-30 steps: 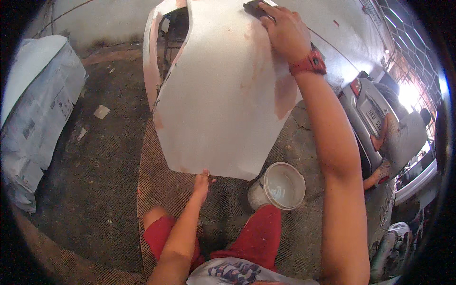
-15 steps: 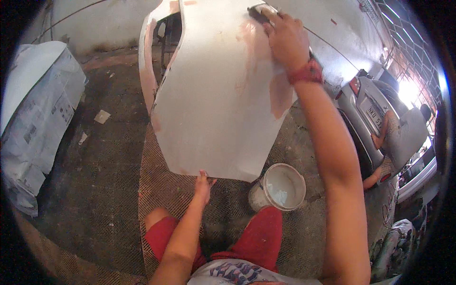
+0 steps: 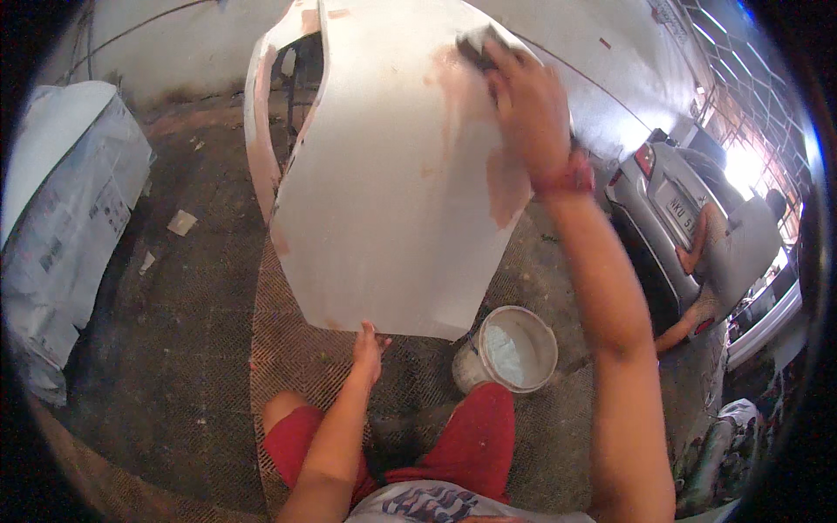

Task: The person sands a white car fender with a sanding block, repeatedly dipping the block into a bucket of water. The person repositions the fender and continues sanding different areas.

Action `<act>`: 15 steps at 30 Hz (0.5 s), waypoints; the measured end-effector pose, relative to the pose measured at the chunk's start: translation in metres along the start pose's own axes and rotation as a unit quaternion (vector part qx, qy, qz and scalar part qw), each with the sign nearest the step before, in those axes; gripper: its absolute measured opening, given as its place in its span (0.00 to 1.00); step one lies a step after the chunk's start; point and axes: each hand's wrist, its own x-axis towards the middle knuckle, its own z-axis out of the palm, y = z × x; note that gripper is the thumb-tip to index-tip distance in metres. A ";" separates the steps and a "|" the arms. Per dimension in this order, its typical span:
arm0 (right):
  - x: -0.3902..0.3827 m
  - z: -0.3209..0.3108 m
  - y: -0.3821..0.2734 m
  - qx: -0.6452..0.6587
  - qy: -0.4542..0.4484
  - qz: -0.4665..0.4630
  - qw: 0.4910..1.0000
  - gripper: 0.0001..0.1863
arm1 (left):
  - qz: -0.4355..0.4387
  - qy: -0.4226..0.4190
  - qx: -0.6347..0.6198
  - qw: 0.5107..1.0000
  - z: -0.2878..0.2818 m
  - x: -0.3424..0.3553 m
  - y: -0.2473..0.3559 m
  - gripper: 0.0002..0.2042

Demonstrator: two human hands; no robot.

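A pale grey-white car door with pinkish-brown filler patches stands upright before me, its window opening at the upper left. My right hand reaches to the upper right part of the door, blurred by motion. It is closed on a dark sanding block pressed to the panel near a reddish smear. Down at the lower edge, my left hand grips the door's rim, with fingertips showing on the front. What the hand does behind the edge is hidden.
A whitish bucket of cloudy water stands by my right knee. To the left is a paper-covered object. At right, a person is beside a silver car. Perforated matting covers part of the floor; paper scraps lie on it.
My right hand has moved slightly down and right on the panel with the sanding block. My left hand stays at the lower edge, and the view has shifted a little.
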 end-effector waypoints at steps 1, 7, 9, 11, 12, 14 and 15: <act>-0.036 -0.011 -0.022 0.007 0.039 -0.032 0.999 0.26 | 0.006 -0.011 0.003 1.000 -0.007 0.006 0.003 0.32; -0.003 -0.004 0.014 0.005 0.020 -0.028 0.999 0.23 | 0.012 0.000 0.028 1.000 -0.017 0.009 -0.021 0.34; 0.045 0.011 0.056 0.013 -0.011 -0.027 0.999 0.20 | 0.019 -0.063 0.052 0.996 -0.021 0.017 -0.025 0.36; 0.054 0.019 0.069 0.004 -0.018 -0.013 1.000 0.19 | 0.025 -0.059 0.036 0.997 0.001 0.010 -0.028 0.37; 0.033 0.019 0.032 -0.020 0.012 0.000 1.000 0.20 | 0.039 -0.036 0.033 0.998 -0.011 0.010 -0.018 0.38; -0.023 0.000 -0.014 0.059 0.032 -0.004 0.998 0.24 | 0.034 -0.034 0.035 0.998 -0.022 0.014 -0.008 0.38; -0.056 -0.004 -0.029 0.060 0.034 -0.019 0.997 0.28 | 0.033 -0.030 0.036 0.998 -0.031 0.016 -0.003 0.38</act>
